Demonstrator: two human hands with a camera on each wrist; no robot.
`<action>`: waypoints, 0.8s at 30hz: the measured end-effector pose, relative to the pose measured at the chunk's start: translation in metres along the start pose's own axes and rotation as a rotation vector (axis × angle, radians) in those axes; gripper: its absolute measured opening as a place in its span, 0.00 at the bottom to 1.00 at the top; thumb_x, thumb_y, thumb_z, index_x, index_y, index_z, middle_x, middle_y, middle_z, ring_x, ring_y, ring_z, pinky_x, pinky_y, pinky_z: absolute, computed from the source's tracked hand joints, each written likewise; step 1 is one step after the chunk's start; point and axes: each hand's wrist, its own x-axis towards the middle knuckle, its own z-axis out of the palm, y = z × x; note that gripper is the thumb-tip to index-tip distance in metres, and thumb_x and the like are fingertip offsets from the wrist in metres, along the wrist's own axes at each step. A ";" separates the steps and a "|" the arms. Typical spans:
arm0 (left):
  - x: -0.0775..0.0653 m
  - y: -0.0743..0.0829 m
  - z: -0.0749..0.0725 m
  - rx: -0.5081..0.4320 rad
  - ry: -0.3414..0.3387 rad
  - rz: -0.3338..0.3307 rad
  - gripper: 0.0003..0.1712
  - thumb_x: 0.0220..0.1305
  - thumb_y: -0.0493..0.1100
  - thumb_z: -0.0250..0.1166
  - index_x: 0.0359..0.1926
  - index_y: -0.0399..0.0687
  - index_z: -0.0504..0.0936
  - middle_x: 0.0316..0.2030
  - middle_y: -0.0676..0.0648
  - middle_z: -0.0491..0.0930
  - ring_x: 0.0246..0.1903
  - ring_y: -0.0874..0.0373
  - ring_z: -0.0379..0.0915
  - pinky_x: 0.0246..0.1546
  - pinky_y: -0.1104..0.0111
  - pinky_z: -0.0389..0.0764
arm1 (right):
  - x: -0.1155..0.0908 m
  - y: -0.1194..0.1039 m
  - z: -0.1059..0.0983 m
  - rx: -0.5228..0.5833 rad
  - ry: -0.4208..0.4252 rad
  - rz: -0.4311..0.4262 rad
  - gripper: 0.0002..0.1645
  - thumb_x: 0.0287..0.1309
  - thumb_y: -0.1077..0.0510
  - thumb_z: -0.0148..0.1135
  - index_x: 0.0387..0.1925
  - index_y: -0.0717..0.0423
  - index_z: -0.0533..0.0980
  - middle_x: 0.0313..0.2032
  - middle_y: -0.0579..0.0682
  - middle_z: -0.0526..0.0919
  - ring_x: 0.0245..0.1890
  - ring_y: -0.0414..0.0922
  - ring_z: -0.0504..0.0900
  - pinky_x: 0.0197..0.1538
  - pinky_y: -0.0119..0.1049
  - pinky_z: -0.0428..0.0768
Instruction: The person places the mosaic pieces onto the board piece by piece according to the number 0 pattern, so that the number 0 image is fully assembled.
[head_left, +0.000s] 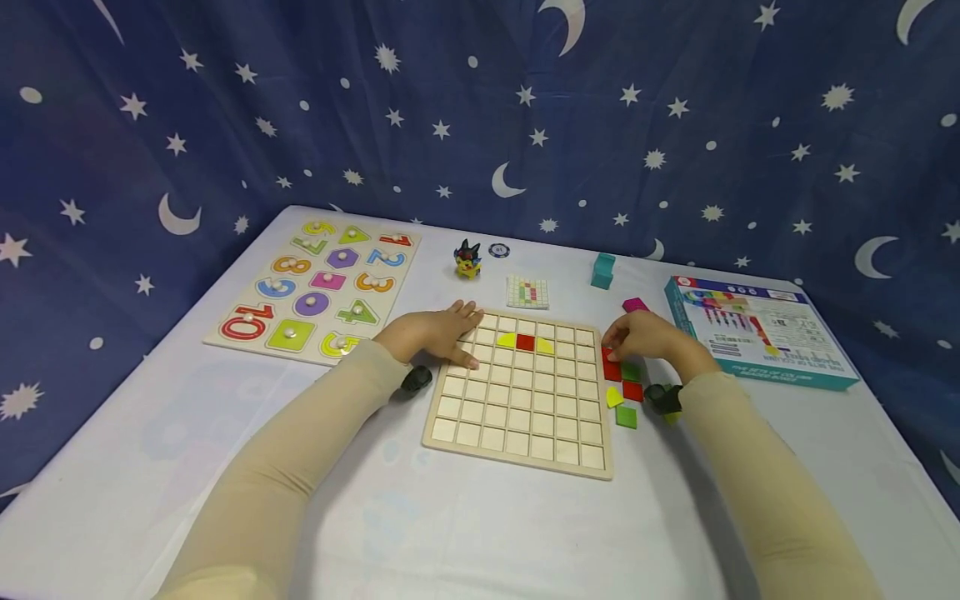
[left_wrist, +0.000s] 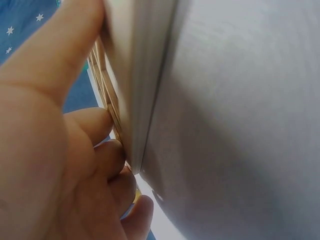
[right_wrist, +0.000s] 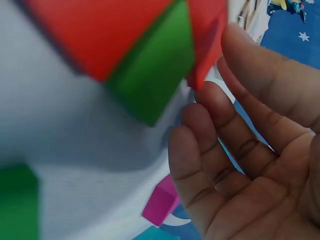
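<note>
White table (head_left: 225, 433); wooden grid board (head_left: 525, 396) at its centre serves as landmark. Number puzzle (head_left: 318, 287) well left of board, teal box (head_left: 757, 329) right of it. Left hand (head_left: 435, 333) lies flat, fingers straight, on board's upper-left corner. Right hand (head_left: 648, 337), fingers relaxed, touches red tile (head_left: 611, 367) just beside board's right edge; not gripped. Green tile (head_left: 626, 417) close below.

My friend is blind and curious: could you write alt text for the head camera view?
A person's left hand rests on a wooden grid board while the right hand touches red and green tiles beside it. A number puzzle lies to the left, a teal box to the right.
</note>
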 end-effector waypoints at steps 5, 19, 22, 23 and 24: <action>-0.001 0.000 -0.001 0.004 0.000 0.003 0.56 0.58 0.62 0.58 0.72 0.42 0.35 0.71 0.40 0.29 0.70 0.45 0.22 0.70 0.55 0.37 | -0.001 0.005 0.005 -0.005 0.011 -0.009 0.16 0.50 0.63 0.65 0.42 0.65 0.78 0.37 0.56 0.79 0.37 0.48 0.73 0.46 0.42 0.76; 0.001 -0.002 0.002 -0.004 0.001 0.005 0.56 0.58 0.62 0.58 0.72 0.42 0.35 0.72 0.40 0.29 0.70 0.45 0.22 0.70 0.55 0.37 | -0.005 0.003 0.007 -0.023 0.087 -0.063 0.06 0.53 0.64 0.62 0.34 0.62 0.78 0.29 0.52 0.77 0.31 0.46 0.72 0.36 0.33 0.73; 0.001 -0.002 0.002 -0.005 0.003 0.008 0.56 0.58 0.62 0.58 0.72 0.42 0.35 0.72 0.40 0.29 0.70 0.45 0.22 0.70 0.55 0.37 | -0.005 0.002 0.002 -0.024 0.087 -0.051 0.05 0.55 0.64 0.60 0.34 0.62 0.79 0.28 0.50 0.77 0.30 0.45 0.72 0.35 0.33 0.74; 0.000 -0.002 0.001 -0.007 0.003 0.008 0.56 0.58 0.62 0.58 0.72 0.42 0.35 0.71 0.40 0.29 0.70 0.45 0.22 0.70 0.55 0.37 | -0.005 0.002 0.000 -0.025 0.089 -0.048 0.06 0.55 0.64 0.60 0.34 0.62 0.79 0.28 0.50 0.77 0.30 0.46 0.72 0.36 0.33 0.74; 0.000 -0.001 0.001 -0.007 0.003 0.008 0.56 0.58 0.62 0.58 0.72 0.42 0.35 0.71 0.40 0.29 0.70 0.45 0.22 0.70 0.55 0.37 | -0.005 0.002 -0.001 -0.022 0.088 -0.044 0.06 0.55 0.64 0.59 0.35 0.62 0.79 0.28 0.50 0.77 0.30 0.45 0.73 0.36 0.33 0.75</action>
